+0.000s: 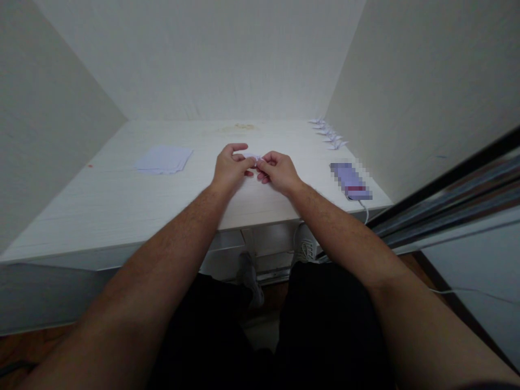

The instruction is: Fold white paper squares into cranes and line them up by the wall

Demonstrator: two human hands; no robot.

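Note:
Between my two hands, just above the white desk, is a small folded piece of white paper (252, 156). My left hand (232, 165) pinches its left side, thumb pressed on it and index finger stretched out above. On the right side, my right hand (278, 169) grips the paper between thumb and fingertips. The hands nearly touch, and the fingers cover most of the paper, so its exact folds cannot be made out.
A stack of white paper sheets (164, 159) lies to the left on the desk (122, 208). Several folded paper cranes (330, 135) stand in a row at the back right. Nearer, a phone (351, 181) has a white cable (366, 211) hanging over the front edge. Walls enclose the desk.

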